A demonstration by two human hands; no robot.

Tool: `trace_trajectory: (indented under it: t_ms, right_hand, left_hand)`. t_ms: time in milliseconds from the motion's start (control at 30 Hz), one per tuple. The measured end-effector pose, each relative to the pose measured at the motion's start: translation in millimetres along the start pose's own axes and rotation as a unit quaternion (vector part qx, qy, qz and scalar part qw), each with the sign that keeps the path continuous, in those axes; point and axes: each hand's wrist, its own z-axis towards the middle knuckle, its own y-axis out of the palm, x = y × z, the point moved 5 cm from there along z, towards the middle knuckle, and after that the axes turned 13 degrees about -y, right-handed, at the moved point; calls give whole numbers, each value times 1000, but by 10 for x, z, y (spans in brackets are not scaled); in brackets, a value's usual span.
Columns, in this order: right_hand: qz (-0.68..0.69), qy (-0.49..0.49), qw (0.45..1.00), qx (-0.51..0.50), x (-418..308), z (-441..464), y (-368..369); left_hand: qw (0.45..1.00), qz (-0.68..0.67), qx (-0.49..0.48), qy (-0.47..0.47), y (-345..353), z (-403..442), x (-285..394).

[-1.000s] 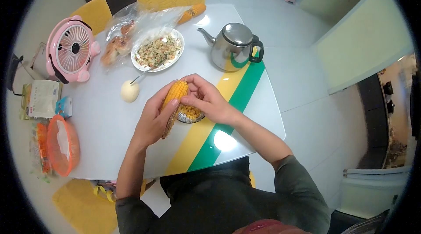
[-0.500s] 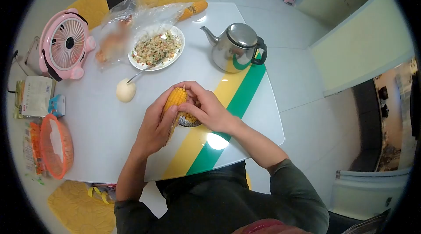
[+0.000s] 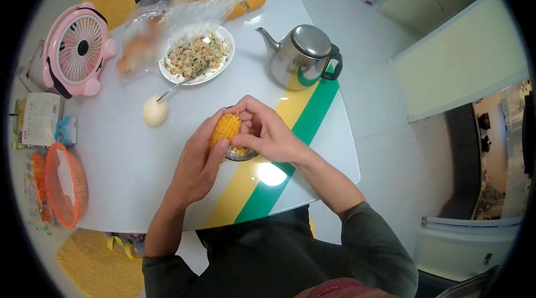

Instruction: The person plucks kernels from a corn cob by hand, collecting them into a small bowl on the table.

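while both hands [image 3: 196, 159] hold corn [image 3: 226, 127], a bowl [image 3: 241, 156] sits below.

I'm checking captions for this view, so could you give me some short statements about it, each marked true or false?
1. The left grip holds the corn cob. True.
2. The bowl beneath the cob is empty. False: the bowl has yellow kernels in it.
3. A utensil handle juts past the plate's rim. True.
4. The fan is green. False: the fan is pink and white.
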Motion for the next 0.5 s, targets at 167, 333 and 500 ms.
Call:
trace_trajectory:
  t_ms: [167,333,500]
  right_hand:
    - [-35,11,999,7,-45,-10,-35]
    - [-137,-8,990,24,-88,10,-82]
    - [-61,-30,997,46,-34,25,-35]
  left_hand:
    - [999,21,10,28,17,34,-37]
    - [999,35,23,18,31,50,-9]
    - [1000,11,8,-10,24,77,-77]
